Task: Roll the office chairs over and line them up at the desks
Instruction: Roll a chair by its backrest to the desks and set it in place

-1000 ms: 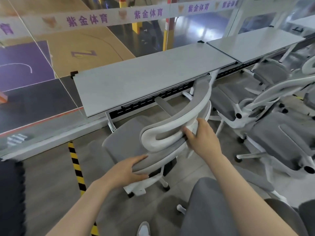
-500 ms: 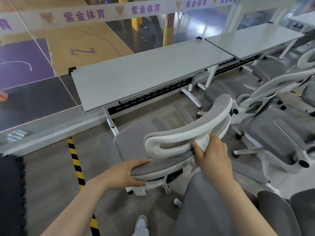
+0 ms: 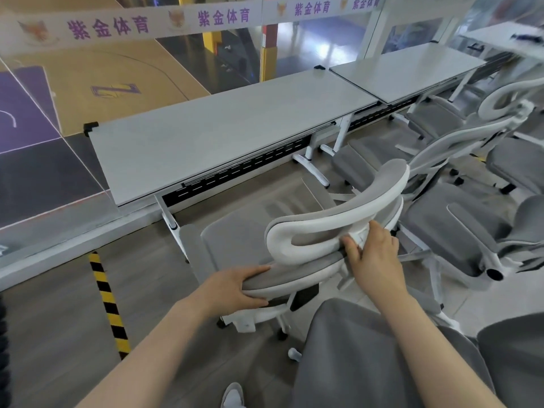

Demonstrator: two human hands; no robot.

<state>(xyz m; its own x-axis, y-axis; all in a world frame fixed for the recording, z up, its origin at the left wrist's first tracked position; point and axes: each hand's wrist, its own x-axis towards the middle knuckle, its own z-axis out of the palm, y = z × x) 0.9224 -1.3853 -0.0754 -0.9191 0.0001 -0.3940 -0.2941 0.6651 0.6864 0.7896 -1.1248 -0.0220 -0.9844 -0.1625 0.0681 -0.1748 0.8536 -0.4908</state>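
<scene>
Both hands gripped the grey office chair (image 3: 309,231) before the surface (image 3: 223,136): left hand (image 3: 235,287) clasping its backrest edge, right hand (image 3: 374,254) wrapped round its white frame.

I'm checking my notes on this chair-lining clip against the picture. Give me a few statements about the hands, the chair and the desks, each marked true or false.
1. Both hands are on the same office chair. True.
2. The right hand grips the chair's white frame near the headrest. True.
3. The left hand rests flat on the desk. False: it holds the left edge of the chair's grey backrest.
4. A laptop stands on the nearest desk. False: its top shows nothing on it.
5. A yellow and black striped tape runs on the floor left of the chair. True.
</scene>
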